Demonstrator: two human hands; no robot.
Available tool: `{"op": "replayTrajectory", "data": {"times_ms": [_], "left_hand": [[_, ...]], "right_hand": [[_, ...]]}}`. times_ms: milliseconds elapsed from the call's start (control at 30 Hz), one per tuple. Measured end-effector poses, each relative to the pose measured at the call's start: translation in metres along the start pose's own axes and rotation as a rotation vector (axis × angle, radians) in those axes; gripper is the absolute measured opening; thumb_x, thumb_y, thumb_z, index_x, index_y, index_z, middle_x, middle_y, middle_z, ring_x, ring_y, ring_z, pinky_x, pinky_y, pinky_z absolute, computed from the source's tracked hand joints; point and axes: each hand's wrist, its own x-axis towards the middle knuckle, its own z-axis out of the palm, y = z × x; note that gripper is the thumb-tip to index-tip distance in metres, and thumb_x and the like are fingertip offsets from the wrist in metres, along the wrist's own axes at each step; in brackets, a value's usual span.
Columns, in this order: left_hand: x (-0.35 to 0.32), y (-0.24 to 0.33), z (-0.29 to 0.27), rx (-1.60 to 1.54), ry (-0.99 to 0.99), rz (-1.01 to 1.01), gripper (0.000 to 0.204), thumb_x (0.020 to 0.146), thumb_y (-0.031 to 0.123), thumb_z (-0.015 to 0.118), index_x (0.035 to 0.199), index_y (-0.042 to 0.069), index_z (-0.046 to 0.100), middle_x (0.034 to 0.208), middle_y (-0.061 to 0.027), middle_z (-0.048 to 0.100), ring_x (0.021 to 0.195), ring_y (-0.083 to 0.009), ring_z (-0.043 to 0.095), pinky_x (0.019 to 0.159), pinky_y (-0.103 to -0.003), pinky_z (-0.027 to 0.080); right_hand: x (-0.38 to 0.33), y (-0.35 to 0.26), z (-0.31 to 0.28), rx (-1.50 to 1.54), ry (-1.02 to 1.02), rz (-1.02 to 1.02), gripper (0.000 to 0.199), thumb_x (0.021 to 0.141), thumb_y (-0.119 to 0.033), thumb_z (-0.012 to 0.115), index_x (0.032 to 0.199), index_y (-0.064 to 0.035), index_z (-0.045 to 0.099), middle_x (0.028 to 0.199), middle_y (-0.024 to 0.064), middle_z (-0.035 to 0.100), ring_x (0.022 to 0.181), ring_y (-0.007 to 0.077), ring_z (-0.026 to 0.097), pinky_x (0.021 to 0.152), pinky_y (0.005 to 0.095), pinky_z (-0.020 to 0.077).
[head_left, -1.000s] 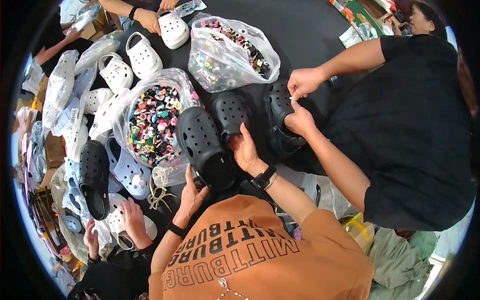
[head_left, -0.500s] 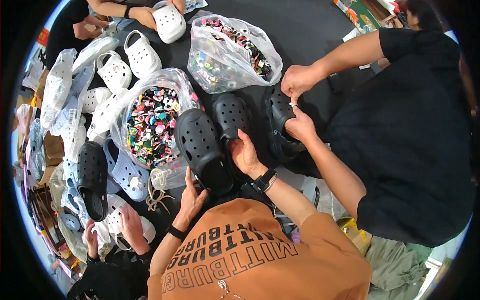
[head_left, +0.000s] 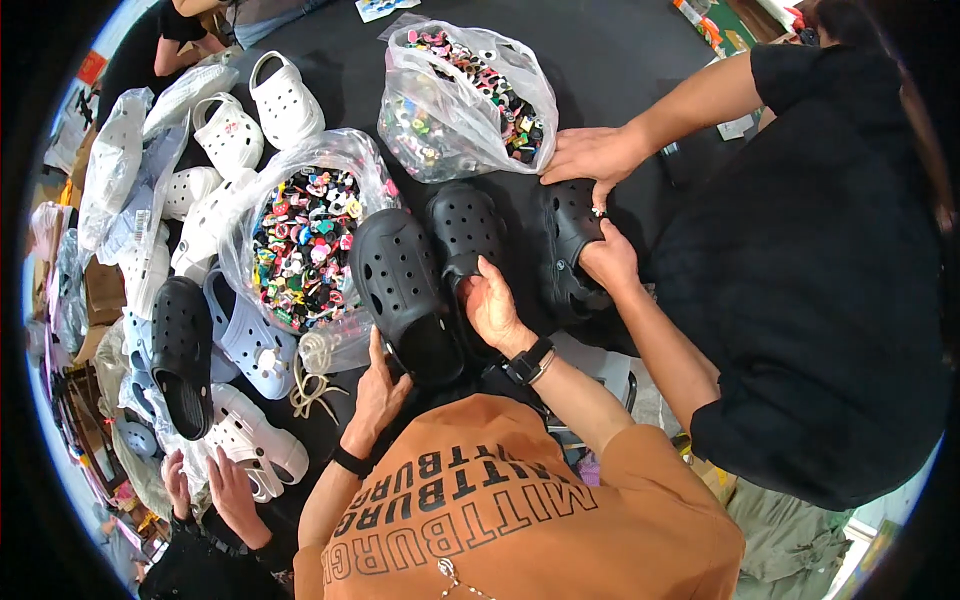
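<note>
— Two-handed, gripping one black clog just ahead of the chest, low over the black table.

— Left hand doing what?

— Clutching the heel end from underneath, thumb reaching up toward the rim. Probably bracing it against sliding back.

— And the right hand?

— Pressing flat along the clog's right flank, fingers curling upward, wedging between it and a second black clog. Steadying rather than lifting, by the look of it. Really closing on anything? Hard telling from here.

— Lying which way?

— Holed top facing up, likely keeping the holes within reach. Toe pointing away from the chest and leaning a little left, heel opening facing back. Long axis running near to far, slightly slanting.

— Moving outward?

— Just left of the toe, sitting open, a clear bag of coloured charms, probably staying close for easy picking. Farther off, another charm bag. To the right, a co-worker's hands working on a third black clog. Along the left edge, piling up, white clogs, some in plastic sleeves.
</note>
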Motion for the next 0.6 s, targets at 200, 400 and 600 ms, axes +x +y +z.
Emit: {"op": "replayTrajectory", "data": {"times_ms": [200,400,600], "left_hand": [[0.0013,-0.0028,0.0026,0.031,0.008,0.027,0.087,0.07,0.011,0.054,0.135,0.005,-0.003,0.101,-0.0269,0.055,0.083,-0.0403,0.057,0.073,-0.041,0.046],[0.0002,-0.0074,0.0063,0.039,0.007,0.023,0.086,0.073,0.013,0.052,0.136,0.008,-0.006,0.103,-0.028,0.054,0.082,-0.0403,0.057,0.073,-0.041,0.046],[-0.0013,-0.0057,0.0062,-0.039,0.008,0.015,0.086,0.072,0.011,0.051,0.136,0.009,-0.006,0.099,-0.0275,0.055,0.077,-0.0379,0.059,0.068,-0.04,0.045]], "right_hand": [[0.0009,-0.0008,0.0011,0.015,-0.009,-0.005,0.042,0.081,-0.036,0.056,0.11,-0.007,0.049,0.104,0.0045,0.054,0.098,0.0174,0.048,0.092,0.0319,0.0327],[-0.0026,-0.0022,0.0048,-0.013,0.013,-0.022,0.04,0.082,-0.037,0.055,0.11,-0.0082,0.05,0.103,0.004,0.055,0.098,0.0172,0.048,0.092,0.0321,0.0324],[-0.0022,-0.003,0.0014,-0.003,-0.02,0.033,0.04,0.082,-0.037,0.055,0.11,-0.0084,0.05,0.102,0.0031,0.055,0.096,0.0166,0.048,0.091,0.0317,0.0337]]}}
